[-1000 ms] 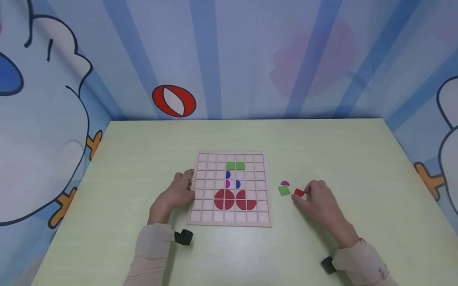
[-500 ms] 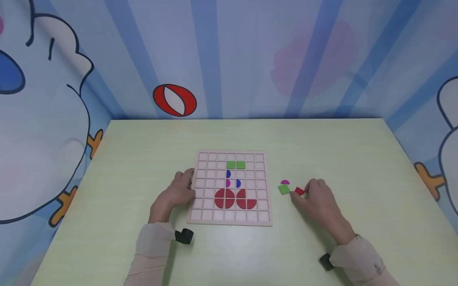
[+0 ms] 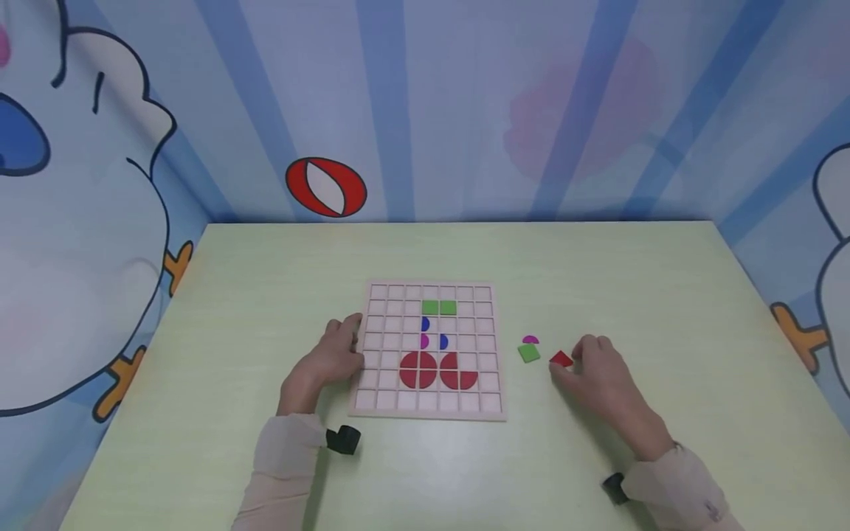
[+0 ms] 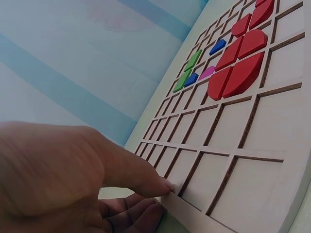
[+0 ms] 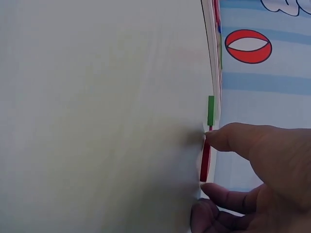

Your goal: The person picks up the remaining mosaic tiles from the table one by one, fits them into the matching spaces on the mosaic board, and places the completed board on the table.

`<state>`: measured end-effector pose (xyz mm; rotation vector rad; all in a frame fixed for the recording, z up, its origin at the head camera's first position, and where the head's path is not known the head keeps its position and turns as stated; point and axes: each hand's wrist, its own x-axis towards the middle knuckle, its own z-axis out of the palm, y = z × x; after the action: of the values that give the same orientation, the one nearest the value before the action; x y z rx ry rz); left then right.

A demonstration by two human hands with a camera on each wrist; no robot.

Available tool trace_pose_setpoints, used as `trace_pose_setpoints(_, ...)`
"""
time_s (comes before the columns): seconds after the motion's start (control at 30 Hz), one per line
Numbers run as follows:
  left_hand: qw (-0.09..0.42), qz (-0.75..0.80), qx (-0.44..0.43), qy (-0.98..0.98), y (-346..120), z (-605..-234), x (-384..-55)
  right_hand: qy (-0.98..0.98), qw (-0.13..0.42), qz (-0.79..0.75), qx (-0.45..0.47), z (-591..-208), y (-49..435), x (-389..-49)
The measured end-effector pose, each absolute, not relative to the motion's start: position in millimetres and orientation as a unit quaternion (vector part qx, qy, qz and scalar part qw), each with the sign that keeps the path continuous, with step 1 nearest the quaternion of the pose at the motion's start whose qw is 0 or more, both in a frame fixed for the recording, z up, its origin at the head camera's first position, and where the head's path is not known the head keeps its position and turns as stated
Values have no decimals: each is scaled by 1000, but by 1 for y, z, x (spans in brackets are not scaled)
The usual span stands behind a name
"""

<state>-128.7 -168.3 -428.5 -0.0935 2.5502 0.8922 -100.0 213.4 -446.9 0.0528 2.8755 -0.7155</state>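
A pale pink grid board (image 3: pixel 378 398) lies on the table. Set in its cells are two green squares (image 3: pixel 439 307), red quarter-circle tiles (image 3: pixel 418 370) and small blue and magenta half-circles. My left hand (image 3: pixel 323 359) rests at the board's left edge; in the left wrist view its thumb (image 4: pixel 160 187) touches the rim, with other fingers bent beside it. Right of the board, my right hand (image 3: pixel 604 380) pinches a flat red tile (image 3: pixel 561 359) at the tabletop, thumb on one side and a fingertip on the other. Fingers partly hide that tile's outline.
A loose green square (image 3: pixel 528 353) and a magenta half-circle (image 3: pixel 530 339) lie between the board and the right hand. The light table (image 3: pixel 279 273) ends at a blue striped wall with cartoon figures. A small black device sits at each cuff.
The right hand moved slightly left toward the green square, then back right, and the red tile has turned and shifted a little right with it. The left hand stays at the board's edge.
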Motion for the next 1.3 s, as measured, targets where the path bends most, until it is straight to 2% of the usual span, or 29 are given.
trace_pose_setpoints(0.47,214,320,-30,922,-168,-429,-129,962,74,-261,-24,-445,222,-98)
trace_pose_setpoints(0.97,216,326,-28,920,-169,-429,-130,954,93,-266,-102,-447,238,-110)
trace_pose_setpoints(1.3,219,325,-30,919,-168,-429,-130,957,134,-256,3,-438,222,-105)
